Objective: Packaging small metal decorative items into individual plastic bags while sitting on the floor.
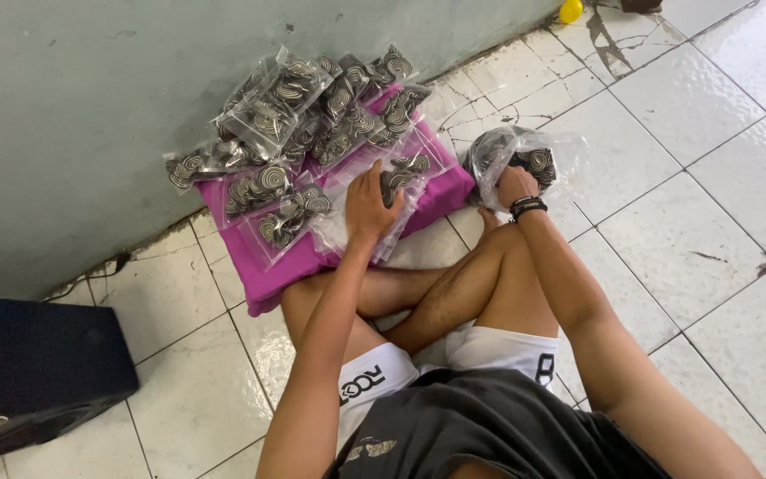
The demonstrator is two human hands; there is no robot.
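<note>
I sit cross-legged on a white tiled floor facing a wall. My left hand [371, 204] presses on a small clear packet [398, 188] of dark spiral-patterned pieces lying on a magenta cloth [269, 277]. A heap of several similar filled packets [312, 115] is stacked on the cloth against the wall. My right hand [515, 184], with dark bracelets at the wrist, reaches into a large clear plastic bag [518, 155] of the same spiral pieces on the floor to the right.
A grey-green wall [90, 106] rises just behind the cloth. A dark blue box-like object [33, 372] stands at the left. A small yellow ball [571, 11] lies by the wall at the top. Cracked tiles [489, 98] surround the bag.
</note>
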